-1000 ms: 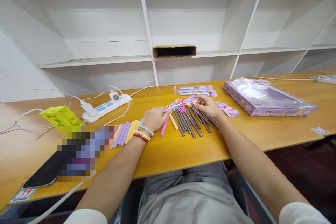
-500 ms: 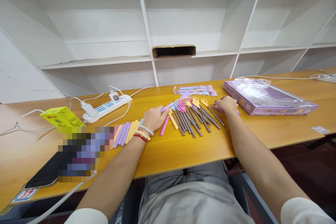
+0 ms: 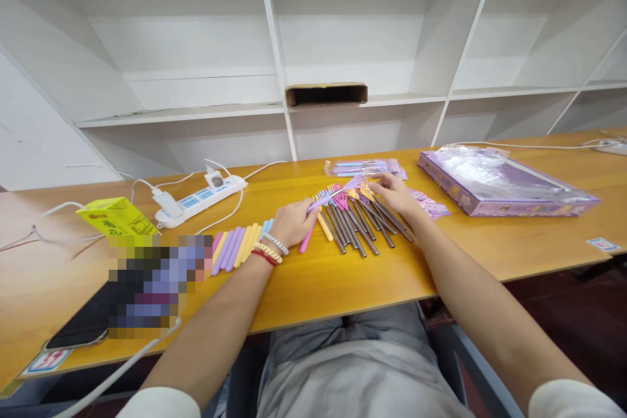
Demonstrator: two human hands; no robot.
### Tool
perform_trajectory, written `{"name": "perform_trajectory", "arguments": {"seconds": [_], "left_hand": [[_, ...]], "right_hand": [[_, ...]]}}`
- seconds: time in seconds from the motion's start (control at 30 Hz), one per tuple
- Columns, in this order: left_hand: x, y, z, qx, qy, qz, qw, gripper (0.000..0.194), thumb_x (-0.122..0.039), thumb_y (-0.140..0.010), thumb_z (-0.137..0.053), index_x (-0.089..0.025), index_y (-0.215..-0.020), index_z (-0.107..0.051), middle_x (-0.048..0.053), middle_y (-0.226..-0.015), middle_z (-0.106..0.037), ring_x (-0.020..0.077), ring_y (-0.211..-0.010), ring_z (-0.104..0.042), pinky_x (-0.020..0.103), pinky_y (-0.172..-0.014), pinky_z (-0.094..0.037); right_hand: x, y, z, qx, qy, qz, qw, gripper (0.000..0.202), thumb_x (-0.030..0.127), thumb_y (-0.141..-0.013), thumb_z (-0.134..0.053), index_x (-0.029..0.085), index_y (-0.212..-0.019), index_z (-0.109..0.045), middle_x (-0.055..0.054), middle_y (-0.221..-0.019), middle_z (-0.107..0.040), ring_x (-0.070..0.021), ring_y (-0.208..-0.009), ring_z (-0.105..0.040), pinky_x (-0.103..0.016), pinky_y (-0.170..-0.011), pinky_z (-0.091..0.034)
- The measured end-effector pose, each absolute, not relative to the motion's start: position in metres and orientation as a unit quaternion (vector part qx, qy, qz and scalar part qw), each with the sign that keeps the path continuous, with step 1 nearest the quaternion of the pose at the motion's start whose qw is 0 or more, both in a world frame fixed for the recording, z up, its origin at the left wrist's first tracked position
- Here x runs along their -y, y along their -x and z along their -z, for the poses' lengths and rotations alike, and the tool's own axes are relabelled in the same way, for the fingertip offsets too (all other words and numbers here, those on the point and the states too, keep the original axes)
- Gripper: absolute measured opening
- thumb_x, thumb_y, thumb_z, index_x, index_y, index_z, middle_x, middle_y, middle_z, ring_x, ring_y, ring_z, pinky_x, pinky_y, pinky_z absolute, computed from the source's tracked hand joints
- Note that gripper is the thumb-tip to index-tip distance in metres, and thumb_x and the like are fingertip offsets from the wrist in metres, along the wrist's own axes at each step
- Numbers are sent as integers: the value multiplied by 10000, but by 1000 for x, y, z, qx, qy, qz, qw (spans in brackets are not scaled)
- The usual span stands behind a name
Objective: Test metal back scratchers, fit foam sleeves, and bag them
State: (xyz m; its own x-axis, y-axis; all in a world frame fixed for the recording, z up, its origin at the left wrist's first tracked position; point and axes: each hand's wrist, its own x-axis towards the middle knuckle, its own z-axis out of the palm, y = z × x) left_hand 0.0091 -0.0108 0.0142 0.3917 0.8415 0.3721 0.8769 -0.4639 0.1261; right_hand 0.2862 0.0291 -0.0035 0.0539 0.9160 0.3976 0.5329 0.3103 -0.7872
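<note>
A: What does the left hand (image 3: 292, 223) hold?

B: A purple scratcher (image 3: 337, 193), closed firmly around the handle end. It slants up over the heap, head outward, probably so the splayed prongs stay free of the fingers.

A: And the right hand (image 3: 394, 194)?

B: It sits right by that head, thumb and fingers drawn fairly close together. I can't tell whether they pinch anything; the hand hides it.

A: Why are the metal rods (image 3: 356, 236) fanned like that?

B: Their coloured heads bunch at the far side and the bare ends spread toward the person — which, I'd judge, keeps each end easy to reach.

A: The coloured handles (image 3: 236, 249)?

B: Lined up beside the left wrist, apart from the rods, seemingly for tidiness. Printed cards (image 3: 431, 204) lie just beyond the right hand, bagged scratchers (image 3: 365, 168) behind the heap, and a purple box (image 3: 533, 208) farther right.
</note>
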Motion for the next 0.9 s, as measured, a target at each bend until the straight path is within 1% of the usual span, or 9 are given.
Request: {"name": "perform_trajectory", "arguments": {"seconds": [0.07,0.1,0.2,0.27,0.47,0.57,0.67,0.8,0.9], "left_hand": [[11,-9,-13,500,842,198,43,326,-410,-895,-335,-240,-1028,-579,21,-908,-682,186,-795,-617,277,-641,-382],[11,-9,-12,495,845,200,44,314,-399,-890,-348,-246,-1039,-577,17,-916,-683,187,-797,-618,278,-644,-387],[10,-9,-10,487,848,207,45,301,-362,-874,-378,-254,-1083,-566,12,-932,-684,190,-803,-621,284,-665,-403],[9,-9,-9,486,847,210,45,302,-338,-861,-395,-254,-1098,-562,13,-939,-685,190,-801,-622,286,-669,-411],[8,-8,-8,483,847,219,38,326,-270,-822,-428,-245,-1123,-549,12,-981,-680,188,-823,-621,285,-703,-432],[9,-8,-8,483,848,218,33,342,-251,-811,-436,-243,-1133,-548,16,-990,-679,188,-837,-622,282,-719,-437],[9,-8,-8,483,848,217,32,327,-268,-817,-437,-245,-1119,-561,16,-967,-684,189,-832,-625,281,-714,-437],[9,-9,-7,485,847,215,37,297,-349,-847,-417,-251,-1065,-594,16,-896,-693,193,-802,-632,282,-686,-431],[8,-9,-7,487,848,208,41,311,-410,-860,-398,-264,-1034,-611,12,-820,-696,195,-775,-636,284,-682,-423]], "right_hand": [[-29,-280,7,680,523,-221,464,444,481,-751,-547,160,-1056,-575,-19,-684,-623,-150,-614,-546,-275,-608,-421],[-30,-279,9,690,517,-218,458,413,473,-761,-538,162,-1029,-584,-16,-676,-619,-147,-606,-540,-271,-600,-415],[-30,-278,13,724,514,-180,423,288,422,-782,-516,161,-855,-615,-12,-649,-601,-136,-589,-517,-256,-578,-387],[-30,-278,14,739,518,-155,402,253,387,-794,-498,159,-776,-607,-6,-618,-583,-126,-564,-492,-246,-557,-361],[-29,-277,12,743,520,-116,405,203,300,-801,-452,160,-778,-596,-4,-629,-586,-119,-562,-466,-235,-554,-325],[-27,-275,10,749,523,-90,397,165,230,-770,-437,161,-694,-566,1,-592,-555,-114,-544,-439,-234,-545,-301],[-23,-274,7,751,532,-68,385,140,192,-729,-436,162,-640,-539,9,-552,-512,-111,-526,-417,-236,-533,-280],[-20,-271,4,757,527,-56,381,132,178,-703,-442,158,-676,-570,9,-565,-515,-114,-537,-421,-235,-548,-290],[-19,-269,4,756,522,-54,391,161,158,-695,-430,156,-709,-591,6,-581,-528,-118,-555,-440,-232,-564,-305]]}}
